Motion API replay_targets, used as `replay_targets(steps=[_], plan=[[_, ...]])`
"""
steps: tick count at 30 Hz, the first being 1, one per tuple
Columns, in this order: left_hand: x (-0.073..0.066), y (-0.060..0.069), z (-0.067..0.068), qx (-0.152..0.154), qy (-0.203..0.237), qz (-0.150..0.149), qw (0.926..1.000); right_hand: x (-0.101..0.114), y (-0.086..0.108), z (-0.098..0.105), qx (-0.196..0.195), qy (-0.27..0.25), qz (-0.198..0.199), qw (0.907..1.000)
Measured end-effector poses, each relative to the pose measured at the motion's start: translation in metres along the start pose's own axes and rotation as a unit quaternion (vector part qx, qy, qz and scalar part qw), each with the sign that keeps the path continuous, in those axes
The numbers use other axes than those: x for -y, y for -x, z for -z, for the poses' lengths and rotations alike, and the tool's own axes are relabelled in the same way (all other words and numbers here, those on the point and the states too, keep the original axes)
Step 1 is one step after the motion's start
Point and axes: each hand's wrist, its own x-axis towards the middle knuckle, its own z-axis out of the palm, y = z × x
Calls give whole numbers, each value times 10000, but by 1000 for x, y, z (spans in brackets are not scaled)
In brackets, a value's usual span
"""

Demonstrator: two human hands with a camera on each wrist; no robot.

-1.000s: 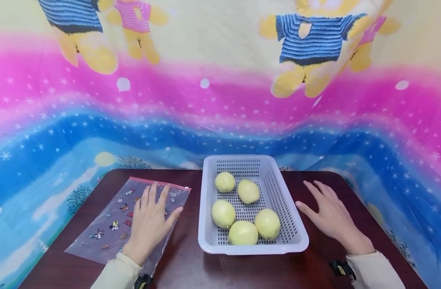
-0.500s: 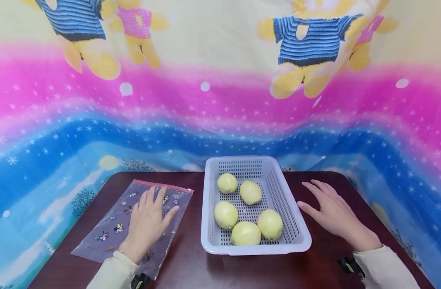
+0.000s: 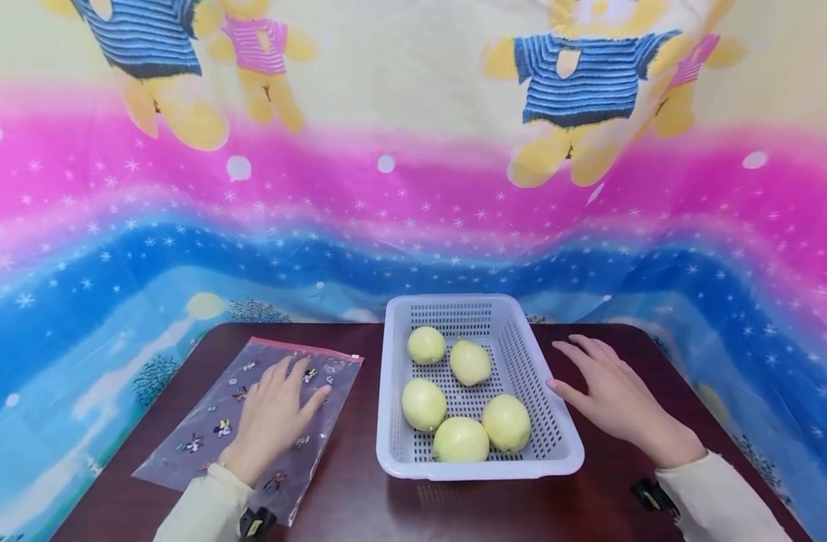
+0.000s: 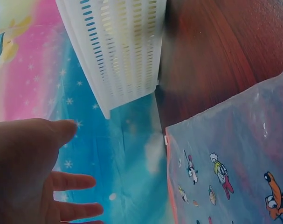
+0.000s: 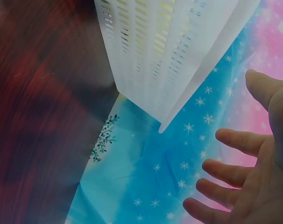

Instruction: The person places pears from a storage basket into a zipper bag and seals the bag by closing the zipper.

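My left hand (image 3: pixel 267 421) hovers over a clear zip bag (image 3: pixel 196 429) printed with cartoon figures, its fingers spread and holding nothing. The left wrist view shows a gap between that hand and the bag (image 4: pixel 225 158). The bag lies flat, with a red zip strip along its far edge. Beside the right wall of a white plastic basket (image 3: pixel 481 470) is my right hand (image 3: pixel 623 406), fingers extended and nothing in it. Its thumb tip is near the basket rim; contact cannot be told. Several pale yellow-green round fruits (image 3: pixel 461 439) sit inside the basket.
Everything stands on a dark reddish-brown table (image 3: pixel 359 504) with rounded far corners. A printed cloth (image 3: pixel 413 196) with bears and snowflakes hangs behind the table and round its sides. Each wrist carries a black strap mount (image 3: pixel 653 497).
My right hand has moved slightly left, nearer the basket. The left hand has shifted slightly towards me over the bag. The whole view has tilted a little; bag, basket and fruits stay put.
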Motion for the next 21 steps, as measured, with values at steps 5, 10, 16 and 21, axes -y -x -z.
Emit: replay_targets(steps=[5,10,16,21], plan=[[3,-3,2,161,-66,-21,9998,6,-1,1,65,41,61,10000],[6,-9,5,225,-186,-39,9996,12,-5,3,158,60,150,9997],[11,-15,6,334,-138,8,9993,20,-10,3,260,69,280,9992],[16,-21,5,489,-14,63,9988,26,-13,5,282,155,466,9984]])
